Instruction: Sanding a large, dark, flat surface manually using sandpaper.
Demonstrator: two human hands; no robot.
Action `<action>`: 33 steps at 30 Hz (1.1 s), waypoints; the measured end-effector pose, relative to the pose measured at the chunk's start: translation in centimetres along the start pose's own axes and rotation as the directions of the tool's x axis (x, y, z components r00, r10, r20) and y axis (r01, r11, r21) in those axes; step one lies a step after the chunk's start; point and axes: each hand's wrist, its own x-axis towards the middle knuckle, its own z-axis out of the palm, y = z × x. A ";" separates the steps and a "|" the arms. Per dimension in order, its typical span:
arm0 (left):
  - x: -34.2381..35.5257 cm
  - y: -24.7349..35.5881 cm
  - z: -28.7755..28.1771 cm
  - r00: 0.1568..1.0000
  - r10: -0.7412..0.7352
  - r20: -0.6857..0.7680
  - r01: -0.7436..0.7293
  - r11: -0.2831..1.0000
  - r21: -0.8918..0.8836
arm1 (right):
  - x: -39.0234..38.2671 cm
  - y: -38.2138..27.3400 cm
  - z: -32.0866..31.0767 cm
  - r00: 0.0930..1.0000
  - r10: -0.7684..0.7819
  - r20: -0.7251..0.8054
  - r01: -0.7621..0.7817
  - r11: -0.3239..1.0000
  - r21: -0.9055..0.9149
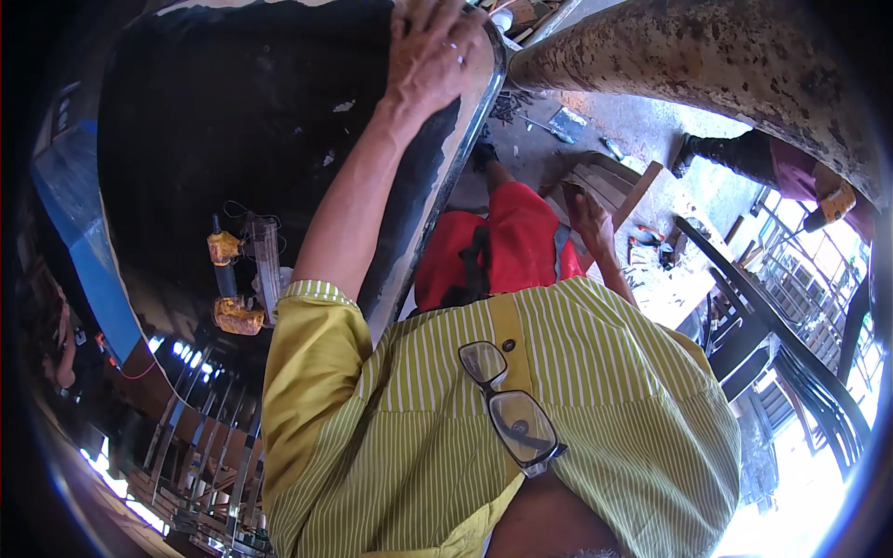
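Note:
My left hand (433, 56) rests with fingers spread on the pale rim at the far right corner of a large dark, glossy panel (233, 121). Whitish marks show on its fingers. Lower down and to the right, my right hand (592, 221) is beside a wooden frame (614, 191), next to a dark flat piece. Its fingers are partly hidden, and I cannot tell whether it holds anything. On the panel, left of my left forearm, lie a yellow-and-dark tool (225, 251) and a clear plastic tube-like thing (267, 260).
A thick, rust-spotted pipe or post (688, 60) crosses the upper right. Another person's leg (744, 158) shows beneath it. Dark slatted chair-like parts (781, 335) stand at right. Blue sheeting (93, 242) lies along the left. Eyeglasses (510, 409) hang from my shirt.

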 end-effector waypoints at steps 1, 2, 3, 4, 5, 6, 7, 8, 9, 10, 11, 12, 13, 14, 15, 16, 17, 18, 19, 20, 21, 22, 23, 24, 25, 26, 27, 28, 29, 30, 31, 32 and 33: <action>0.3 -0.5 -0.3 0.998 -0.045 0.032 0.045 0.999 0.005 | 0.0 0.2 0.1 0.998 -0.058 -0.006 0.058 0.997 -0.045; 0.4 -1.1 -0.6 0.995 -0.090 0.050 0.090 0.996 0.014 | 0.0 0.4 0.1 0.998 -0.059 -0.004 0.059 0.997 -0.045; 0.5 -1.6 -0.7 0.995 -0.091 0.051 0.090 0.996 0.015 | 0.0 0.5 0.1 1.000 0.007 -0.008 -0.007 1.000 0.015; 0.5 -2.2 -0.7 0.990 -0.142 0.013 0.142 0.990 0.009 | 0.0 0.6 0.0 0.995 0.093 -0.030 -0.091 0.994 0.063; 0.5 -2.6 -0.4 0.981 -0.192 -0.025 0.192 0.981 0.002 | 0.0 0.7 0.0 0.997 0.072 -0.010 -0.071 0.994 0.077; 0.3 -2.7 -0.1 0.967 -0.244 0.068 0.244 0.970 0.011 | 0.1 0.7 -0.1 0.997 0.076 -0.020 -0.074 0.995 0.072; 0.2 -2.6 0.5 0.968 -0.244 0.067 0.243 0.970 0.012 | 0.2 0.8 -0.1 0.994 0.100 -0.040 -0.098 0.994 0.054; 0.2 -2.3 1.2 0.961 -0.188 -0.203 0.131 0.956 -0.263 | 0.3 0.8 -0.2 0.996 0.079 -0.030 -0.076 0.995 0.067; -0.3 -1.7 1.7 0.965 -0.190 -0.179 0.161 0.973 -0.163 | 0.5 0.7 -0.2 0.996 0.084 -0.001 -0.084 0.994 0.064; -0.9 -1.1 2.0 0.969 -0.191 -0.154 0.184 0.981 -0.059 | 0.6 0.7 -0.2 0.993 0.116 -0.009 -0.115 0.992 0.046; -1.5 -0.4 2.3 0.974 -0.221 -0.051 0.224 0.972 0.069 | 0.8 0.5 -0.1 0.996 0.087 0.029 -0.089 0.994 0.058; -2.4 0.6 2.4 0.982 -0.170 -0.085 0.172 0.985 0.026 | 0.9 0.3 -0.1 0.999 0.041 -0.001 -0.041 0.998 0.040; -3.0 1.6 2.4 0.988 -0.146 -0.042 0.147 0.989 0.005 | 1.0 0.1 -0.1 0.999 0.033 -0.026 -0.033 0.999 0.002; -3.8 2.2 2.3 0.988 -0.151 -0.043 0.152 0.988 0.007 | 1.2 -0.2 -0.1 1.000 -0.012 -0.026 0.012 1.000 0.018; -4.3 2.7 2.1 0.993 -0.118 -0.009 0.118 0.993 -0.031 | 1.2 -0.6 -0.2 1.000 0.010 -0.013 -0.010 1.000 0.028; -4.7 2.7 1.9 0.997 -0.074 0.032 0.076 0.995 -0.069 | 1.3 -1.0 -0.3 0.998 0.062 -0.016 -0.061 0.998 0.026; -4.8 2.4 1.7 0.996 -0.091 0.022 0.093 0.994 -0.062 | 1.3 -1.4 -0.5 1.000 0.023 0.006 -0.023 0.999 0.037; -4.8 1.7 1.5 0.993 -0.116 0.024 0.117 0.992 -0.046 | 1.4 -1.9 -0.6 1.000 0.015 0.016 -0.015 0.999 0.051; -4.7 0.9 1.4 0.991 -0.131 0.030 0.132 0.991 -0.034 | 1.5 -2.5 -0.9 1.000 0.008 -0.008 -0.007 0.998 0.056; -4.5 0.0 1.3 0.983 -0.181 0.028 0.181 0.983 0.015 | 1.5 -3.1 -1.1 1.000 0.001 0.027 -0.003 0.998 0.059; -4.3 -1.0 1.2 0.974 -0.227 -0.021 0.228 0.973 0.035 | 1.6 -3.8 -1.4 0.999 0.001 0.036 -0.004 0.996 0.087; -4.1 -2.0 1.1 0.970 -0.227 -0.089 0.231 0.972 0.044 | 1.7 -4.6 -1.6 0.999 0.021 0.031 -0.024 0.994 0.103; -4.1 -2.6 1.0 0.966 -0.216 -0.142 0.226 0.973 0.054 | 1.9 -5.5 -1.9 0.999 -0.005 0.045 -0.001 0.993 0.115; -4.0 -2.8 1.0 0.965 -0.217 -0.146 0.228 0.972 0.058 | 2.0 -6.4 -2.1 0.999 0.003 0.049 -0.009 0.993 0.119; -4.0 -2.8 1.0 0.962 -0.228 -0.148 0.241 0.968 0.075 | 2.1 -7.5 -2.4 0.997 0.065 0.040 -0.069 0.994 0.086; -4.1 -2.5 1.0 0.960 -0.238 -0.149 0.253 0.963 0.092 | 2.2 -8.6 -2.7 0.999 0.007 0.053 -0.013 0.992 0.124; -4.3 -2.1 1.0 0.959 -0.238 -0.151 0.254 0.963 0.095 | 2.2 -9.8 -2.9 0.999 -0.016 0.035 0.008 0.976 0.217; -4.5 -1.5 1.1 0.965 -0.241 -0.104 0.250 0.965 0.081 | 2.2 -11.0 -3.2 1.000 0.024 0.011 -0.026 0.962 0.271; -4.8 -0.8 1.1 0.970 -0.241 -0.032 0.243 0.967 0.071 | 2.1 -12.2 -3.5 0.999 -0.042 0.015 0.035 0.951 0.306; -5.2 -0.4 1.0 0.978 -0.207 -0.035 0.209 0.976 0.052 | 2.0 -13.4 -3.8 0.994 -0.106 0.001 0.101 0.949 0.299; -5.7 -0.1 0.9 0.982 -0.187 -0.041 0.188 0.982 0.032 | 2.0 -14.7 -4.1 0.984 -0.169 -0.046 0.176 0.947 0.269; -6.2 0.0 0.7 0.978 -0.193 -0.082 0.192 0.981 -0.016 | 2.0 -16.0 -4.2 0.984 -0.179 -0.008 0.174 0.942 0.288; -6.9 -0.2 0.4 0.976 -0.197 -0.094 0.192 0.979 -0.063 | 2.2 -17.3 -4.2 0.945 -0.304 -0.119 0.323 0.922 0.213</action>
